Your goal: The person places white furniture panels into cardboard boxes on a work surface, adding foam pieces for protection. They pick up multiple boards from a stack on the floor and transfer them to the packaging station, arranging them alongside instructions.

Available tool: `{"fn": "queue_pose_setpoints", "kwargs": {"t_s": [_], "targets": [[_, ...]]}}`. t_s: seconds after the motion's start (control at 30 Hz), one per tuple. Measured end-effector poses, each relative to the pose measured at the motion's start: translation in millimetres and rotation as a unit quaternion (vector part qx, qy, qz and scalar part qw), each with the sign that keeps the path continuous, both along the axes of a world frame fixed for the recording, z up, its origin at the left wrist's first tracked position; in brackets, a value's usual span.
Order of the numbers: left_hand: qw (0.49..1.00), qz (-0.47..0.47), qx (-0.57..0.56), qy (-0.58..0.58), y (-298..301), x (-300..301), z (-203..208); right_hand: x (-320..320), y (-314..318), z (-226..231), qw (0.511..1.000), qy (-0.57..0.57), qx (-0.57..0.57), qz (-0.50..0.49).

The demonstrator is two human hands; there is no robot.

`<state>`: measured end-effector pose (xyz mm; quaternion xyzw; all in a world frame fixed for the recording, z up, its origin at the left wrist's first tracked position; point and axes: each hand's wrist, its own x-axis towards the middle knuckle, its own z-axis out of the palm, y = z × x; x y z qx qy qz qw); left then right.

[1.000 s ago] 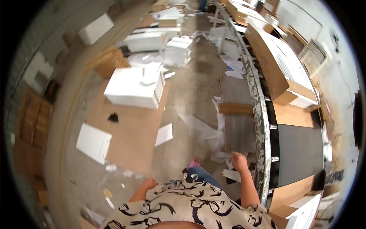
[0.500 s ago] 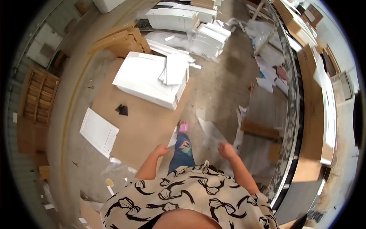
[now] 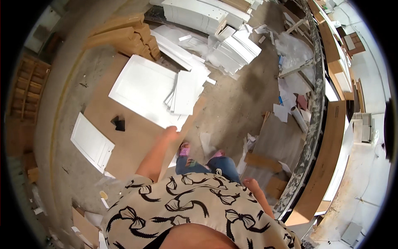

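My left hand [image 3: 170, 133] is stretched forward to the near right corner of a stack of white panels [image 3: 143, 89]. It seems to touch that corner, but its fingers are blurred. The stack lies on a brown cardboard sheet [image 3: 132, 143], and several narrow white boards [image 3: 186, 92] lie fanned across its right end. Beside my right hip hangs my right hand [image 3: 250, 184], its fingers curled in with nothing seen in them. A separate white panel [image 3: 92, 142] rests at the cardboard's left edge, near a small black piece [image 3: 119, 123].
Brown cardboard packs [image 3: 128, 37] and stacked white boards [image 3: 234, 50] stand beyond the panels. A long rail with worn paint [image 3: 313, 124] runs along the right, beside a long brown carton [image 3: 325, 162]. Plastic film [image 3: 294, 47] and paper scraps litter the floor.
I have stepped nearer the panel stack, and both feet now show. My left hand has reached forward to the stack's corner. My right hand has dropped back toward my hip.
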<state>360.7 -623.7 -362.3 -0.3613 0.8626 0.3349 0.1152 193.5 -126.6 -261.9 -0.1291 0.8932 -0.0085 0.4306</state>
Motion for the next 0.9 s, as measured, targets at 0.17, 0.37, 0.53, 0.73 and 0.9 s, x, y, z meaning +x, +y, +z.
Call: {"fn": "queue_pose_setpoints", "kwargs": {"t_s": [0.17,0.37,0.53,0.73,0.9], "targets": [[0.973,-0.017,0.225,0.048,61,-83,-32,-102,-41,-21,0.994,0.028,-0.104,-0.004],[0.987,0.003,0.159,0.017,55,-148,-53,-302,-46,-65,0.997,0.038,-0.058,0.035],[0.958,0.124,0.002,-0.257,27,-178,-82,-493,-94,-35,0.999,0.043,0.016,0.028],[0.964,-0.217,-0.071,-0.134,-10,-389,-48,-690,-160,-28,0.978,0.117,-0.160,0.059],[0.977,0.096,0.180,-0.065,-32,-584,-47,-832,-207,-57,0.959,0.132,-0.177,0.179]]}}
